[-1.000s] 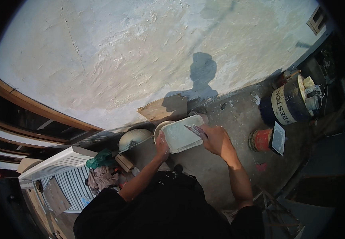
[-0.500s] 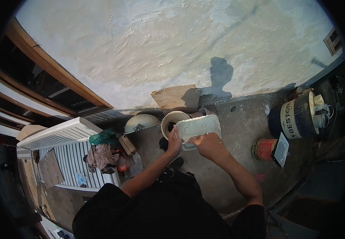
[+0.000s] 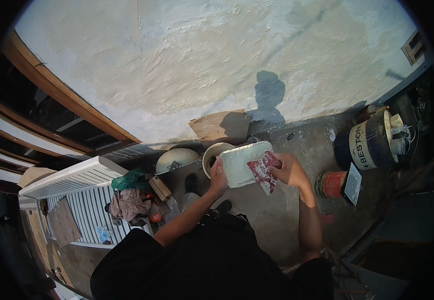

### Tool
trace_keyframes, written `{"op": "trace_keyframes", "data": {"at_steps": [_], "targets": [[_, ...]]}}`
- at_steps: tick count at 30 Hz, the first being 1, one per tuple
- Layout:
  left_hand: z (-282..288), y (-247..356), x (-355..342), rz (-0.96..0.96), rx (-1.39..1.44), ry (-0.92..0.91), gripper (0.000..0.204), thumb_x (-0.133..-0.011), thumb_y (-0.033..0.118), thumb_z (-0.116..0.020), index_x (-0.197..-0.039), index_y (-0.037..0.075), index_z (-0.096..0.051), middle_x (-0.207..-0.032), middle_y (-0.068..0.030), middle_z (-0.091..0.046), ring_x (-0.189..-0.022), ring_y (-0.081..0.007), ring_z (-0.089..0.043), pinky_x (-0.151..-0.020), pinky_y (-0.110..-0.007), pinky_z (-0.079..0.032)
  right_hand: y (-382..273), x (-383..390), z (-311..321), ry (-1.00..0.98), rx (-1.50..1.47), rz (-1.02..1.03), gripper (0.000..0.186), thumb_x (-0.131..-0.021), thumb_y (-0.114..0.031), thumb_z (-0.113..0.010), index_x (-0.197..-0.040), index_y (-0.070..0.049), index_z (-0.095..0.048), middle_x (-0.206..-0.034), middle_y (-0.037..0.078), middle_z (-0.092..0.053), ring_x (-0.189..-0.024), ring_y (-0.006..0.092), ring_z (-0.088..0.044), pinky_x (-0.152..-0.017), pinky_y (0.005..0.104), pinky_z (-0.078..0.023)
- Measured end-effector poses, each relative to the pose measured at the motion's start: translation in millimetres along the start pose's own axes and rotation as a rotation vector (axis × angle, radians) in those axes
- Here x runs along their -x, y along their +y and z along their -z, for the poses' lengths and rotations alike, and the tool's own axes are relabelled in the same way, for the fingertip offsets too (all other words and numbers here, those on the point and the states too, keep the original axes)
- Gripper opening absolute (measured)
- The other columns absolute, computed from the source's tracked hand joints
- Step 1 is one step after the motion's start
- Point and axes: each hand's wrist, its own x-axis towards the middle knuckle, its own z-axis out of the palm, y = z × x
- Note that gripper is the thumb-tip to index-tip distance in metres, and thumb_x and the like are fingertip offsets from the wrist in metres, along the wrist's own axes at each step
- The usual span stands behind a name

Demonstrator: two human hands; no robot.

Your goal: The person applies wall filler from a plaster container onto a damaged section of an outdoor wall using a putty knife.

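Scraper over the tray's right end, left hand at the other

The pale tray (image 3: 247, 146) lies in front of the person, its long axis running left to right and rising slightly toward the right. The left hand (image 3: 218, 179) grasps its left short edge; white paste (image 3: 236, 165) covers the inside. The right hand (image 3: 286, 171) is closed around a red scraper (image 3: 263, 175), its face smeared white, by the lower right corner. The broad blade edge points leftward, along the tray toward the left hand, with one corner hanging past the near long edge (whether the blade touches paste, I cannot tell). The right hand is nearer that corner.
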Motion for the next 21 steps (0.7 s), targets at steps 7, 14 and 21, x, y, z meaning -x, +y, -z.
{"op": "trace_keyframes", "data": {"at_steps": [7, 14, 21], "targets": [[14.3, 24.5, -28.5, -0.021, -0.064, -0.070, 0.046, -0.103, 0.038, -0.028, -0.101, -0.001, -0.054, -0.092, -0.0049, -0.055, -0.086, -0.0102, -0.049, -0.081, -0.027, -0.041, -10.9, -56.3, -28.8, -0.150, 0.038, 0.049, 0.020, -0.068, -0.014, -0.063, -0.079, 0.002, -0.062, -0.064, 0.019, -0.058, -0.058, 0.0272, -0.059, -0.057, 0.0365, -0.045], [36.2, 26.5, -64.9, -0.034, -0.032, -0.055, 0.046, -0.103, 0.037, -0.028, -0.100, -0.001, -0.054, -0.089, -0.0047, -0.056, -0.084, -0.0103, -0.049, -0.079, -0.027, -0.042, -28.8, -92.3, -59.8, -0.177, -0.204, -0.054, 0.015, -0.071, -0.009, -0.064, -0.081, 0.003, -0.064, -0.065, 0.008, -0.062, -0.058, 0.0121, -0.056, -0.056, 0.0308, -0.045], [52.9, 29.1, -87.8, -0.047, -0.002, -0.121, 0.040, -0.103, 0.034, -0.030, -0.090, 0.002, -0.051, -0.082, -0.0014, -0.049, -0.077, -0.0088, -0.044, -0.072, -0.026, -0.040, -25.2, -101.3, -88.6, -0.069, -0.563, -0.268, 0.014, -0.077, -0.005, -0.062, -0.087, 0.004, -0.064, -0.075, 0.005, -0.064, -0.064, 0.0101, -0.058, -0.058, 0.0255, -0.047]]}}
